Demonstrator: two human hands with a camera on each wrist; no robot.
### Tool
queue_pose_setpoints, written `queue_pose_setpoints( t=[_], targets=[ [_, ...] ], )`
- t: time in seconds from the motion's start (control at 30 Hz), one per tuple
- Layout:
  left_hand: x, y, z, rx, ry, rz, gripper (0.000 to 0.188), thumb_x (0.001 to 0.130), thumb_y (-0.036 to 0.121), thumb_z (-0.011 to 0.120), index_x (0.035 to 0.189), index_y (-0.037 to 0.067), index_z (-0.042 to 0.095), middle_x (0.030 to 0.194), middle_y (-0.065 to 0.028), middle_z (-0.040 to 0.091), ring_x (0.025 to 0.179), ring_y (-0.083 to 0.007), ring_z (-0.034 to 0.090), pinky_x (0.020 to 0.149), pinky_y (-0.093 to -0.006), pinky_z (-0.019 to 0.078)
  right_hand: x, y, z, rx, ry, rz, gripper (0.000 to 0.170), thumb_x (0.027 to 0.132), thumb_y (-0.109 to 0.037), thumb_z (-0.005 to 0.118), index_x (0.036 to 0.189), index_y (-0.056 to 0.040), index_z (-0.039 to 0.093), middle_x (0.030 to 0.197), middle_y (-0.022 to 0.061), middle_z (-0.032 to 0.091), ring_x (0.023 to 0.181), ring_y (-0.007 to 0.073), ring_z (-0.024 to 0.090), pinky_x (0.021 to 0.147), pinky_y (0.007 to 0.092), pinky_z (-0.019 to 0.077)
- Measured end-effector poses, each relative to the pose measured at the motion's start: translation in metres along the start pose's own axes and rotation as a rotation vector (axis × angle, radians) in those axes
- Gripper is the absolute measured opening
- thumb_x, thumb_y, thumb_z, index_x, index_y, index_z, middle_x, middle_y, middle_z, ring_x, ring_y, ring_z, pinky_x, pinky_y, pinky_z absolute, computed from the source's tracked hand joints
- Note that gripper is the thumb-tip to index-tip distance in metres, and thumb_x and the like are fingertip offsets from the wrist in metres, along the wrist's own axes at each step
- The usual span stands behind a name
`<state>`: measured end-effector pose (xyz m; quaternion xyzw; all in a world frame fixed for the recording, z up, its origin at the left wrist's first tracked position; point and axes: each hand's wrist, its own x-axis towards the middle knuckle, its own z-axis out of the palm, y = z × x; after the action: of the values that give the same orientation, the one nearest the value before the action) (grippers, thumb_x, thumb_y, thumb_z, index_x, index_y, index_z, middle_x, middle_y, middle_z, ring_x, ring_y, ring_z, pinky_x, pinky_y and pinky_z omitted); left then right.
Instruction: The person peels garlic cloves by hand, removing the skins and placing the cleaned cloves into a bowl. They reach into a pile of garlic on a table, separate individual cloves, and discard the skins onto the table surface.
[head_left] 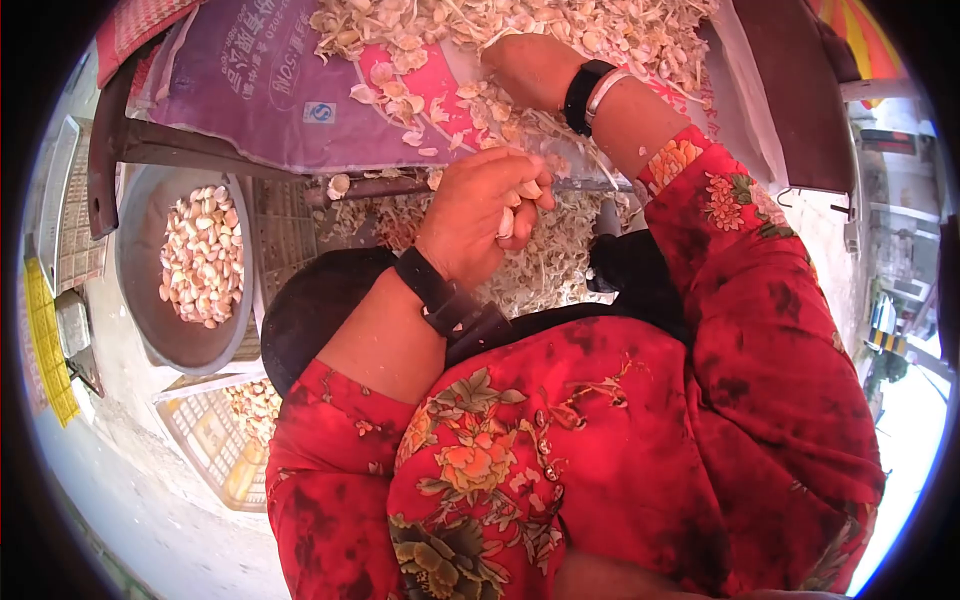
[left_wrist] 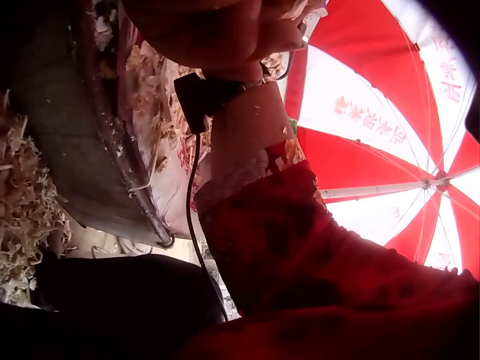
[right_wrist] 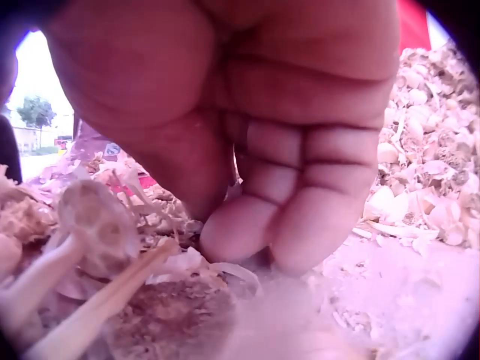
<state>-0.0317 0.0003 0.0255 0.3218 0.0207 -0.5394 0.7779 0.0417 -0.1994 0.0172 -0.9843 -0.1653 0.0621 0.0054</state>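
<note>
In the head view my left hand [head_left: 482, 205] has its fingers curled round a few pale garlic cloves [head_left: 512, 208], held in front of the table edge. Part of that left hand [left_wrist: 202, 30] fills the top of the left wrist view. My right hand [head_left: 535, 70] reaches over the heap of garlic [head_left: 620, 40] on the table, its fingers out of sight there. In the right wrist view, the fingers of my right hand [right_wrist: 292, 150] bend down into loose garlic skins [right_wrist: 187, 262], beside cut garlic stems [right_wrist: 97, 300]. Whatever lies between thumb and fingertips is hidden.
A printed purple sack [head_left: 270, 90] covers the left part of the table. A grey basin [head_left: 135, 270] of peeled-looking cloves stands at left, above a crate [head_left: 205, 425] holding more cloves. Skins [head_left: 550, 260] litter the ground below. A red-and-white umbrella [left_wrist: 360, 112] spreads overhead.
</note>
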Motion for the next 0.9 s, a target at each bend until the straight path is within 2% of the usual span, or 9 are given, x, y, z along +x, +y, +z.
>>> queue_pose_setpoints(
  t=[0.13, 0.23, 0.27, 0.33, 0.4, 0.53, 0.73, 0.77, 0.9],
  targets=[
    [0.001, -0.003, -0.003, 0.021, 0.014, -0.011, 0.018, 0.090, 0.017, 0.053, 0.091, -0.001, 0.056, 0.076, -0.0110, 0.062, 0.045, -0.0098, 0.051, 0.037, -0.0203, 0.0350, -0.005, 0.003, 0.000, 0.053, 0.056, 0.039, 0.022, 0.076, -0.008, 0.054, 0.096, -0.0029, 0.063, 0.085, 0.0191, 0.065, 0.082, 0.0343, 0.064, 0.072, 0.0418, 0.0506],
    [0.003, -0.006, -0.007, 0.033, 0.030, -0.006, 0.021, 0.092, 0.021, 0.051, 0.094, 0.000, 0.056, 0.078, -0.0115, 0.062, 0.049, -0.0104, 0.053, 0.038, -0.0209, 0.0360, -0.020, 0.011, -0.010, 0.329, 0.049, 0.324, 0.026, 0.077, -0.011, 0.055, 0.100, -0.0031, 0.063, 0.084, 0.0188, 0.065, 0.080, 0.0318, 0.065, 0.071, 0.0390, 0.0513],
    [0.004, -0.008, -0.008, 0.033, 0.041, 0.005, 0.024, 0.093, 0.024, 0.049, 0.094, 0.001, 0.056, 0.079, -0.0116, 0.062, 0.051, -0.0110, 0.054, 0.039, -0.0215, 0.0364, -0.027, 0.027, 0.004, 0.252, 0.257, 0.163, 0.026, 0.079, -0.012, 0.055, 0.102, -0.0022, 0.063, 0.076, 0.0146, 0.065, 0.072, 0.0244, 0.066, 0.067, 0.0343, 0.0517],
    [0.004, -0.010, -0.005, 0.025, 0.082, 0.000, 0.030, 0.095, 0.030, 0.045, 0.095, 0.002, 0.057, 0.080, -0.0119, 0.062, 0.055, -0.0126, 0.055, 0.041, -0.0227, 0.0371, -0.053, 0.009, -0.021, 0.703, 0.167, 0.352, 0.027, 0.082, -0.012, 0.054, 0.104, -0.0007, 0.063, 0.073, 0.0087, 0.064, 0.065, 0.0158, 0.063, 0.062, 0.0289, 0.0503],
    [0.005, -0.011, 0.001, 0.010, 0.143, -0.028, 0.037, 0.096, 0.036, 0.040, 0.096, 0.003, 0.057, 0.082, -0.0122, 0.062, 0.059, -0.0144, 0.057, 0.042, -0.0239, 0.0375, -0.081, -0.018, -0.043, 1.006, 0.124, 0.329, 0.026, 0.084, -0.010, 0.052, 0.106, 0.0005, 0.062, 0.073, 0.0040, 0.062, 0.064, 0.0089, 0.059, 0.060, 0.0247, 0.0481],
    [0.009, -0.013, 0.011, -0.035, 0.134, -0.093, 0.042, 0.096, 0.041, 0.037, 0.096, 0.003, 0.057, 0.082, -0.0125, 0.062, 0.060, -0.0161, 0.056, 0.043, -0.0242, 0.0368, -0.119, -0.059, -0.041, 1.295, 0.040, 0.203, 0.017, 0.089, -0.008, 0.058, 0.104, -0.0004, 0.063, 0.073, 0.0008, 0.060, 0.063, 0.0068, 0.057, 0.057, 0.0215, 0.0459],
    [0.012, -0.026, -0.003, -0.044, -0.052, -0.143, 0.033, 0.094, 0.032, 0.045, 0.090, 0.001, 0.057, 0.077, -0.0107, 0.061, 0.055, -0.0137, 0.054, 0.038, -0.0217, 0.0340, -0.142, -0.029, -0.021, 1.013, 0.337, 0.383, 0.013, 0.086, -0.008, 0.060, 0.095, -0.0009, 0.066, 0.074, 0.0023, 0.062, 0.061, 0.0080, 0.058, 0.057, 0.0239, 0.0481],
    [0.013, -0.028, -0.005, -0.034, -0.067, -0.146, 0.031, 0.094, 0.029, 0.047, 0.088, 0.000, 0.057, 0.076, -0.0104, 0.061, 0.053, -0.0129, 0.054, 0.037, -0.0213, 0.0337, -0.141, -0.012, -0.009, 0.865, 0.315, 0.460, 0.017, 0.086, -0.012, 0.059, 0.098, -0.0029, 0.066, 0.077, 0.0084, 0.064, 0.066, 0.0159, 0.063, 0.062, 0.0294, 0.0503],
    [0.014, -0.025, -0.007, -0.040, -0.085, -0.175, 0.026, 0.093, 0.023, 0.050, 0.086, -0.001, 0.056, 0.075, -0.0099, 0.060, 0.048, -0.0103, 0.052, 0.035, -0.0206, 0.0341, -0.122, 0.014, 0.016, 0.412, 0.335, 0.321, 0.026, 0.084, -0.019, 0.056, 0.105, -0.0058, 0.064, 0.093, 0.0185, 0.065, 0.089, 0.0338, 0.062, 0.080, 0.0406, 0.0494]
  ],
)
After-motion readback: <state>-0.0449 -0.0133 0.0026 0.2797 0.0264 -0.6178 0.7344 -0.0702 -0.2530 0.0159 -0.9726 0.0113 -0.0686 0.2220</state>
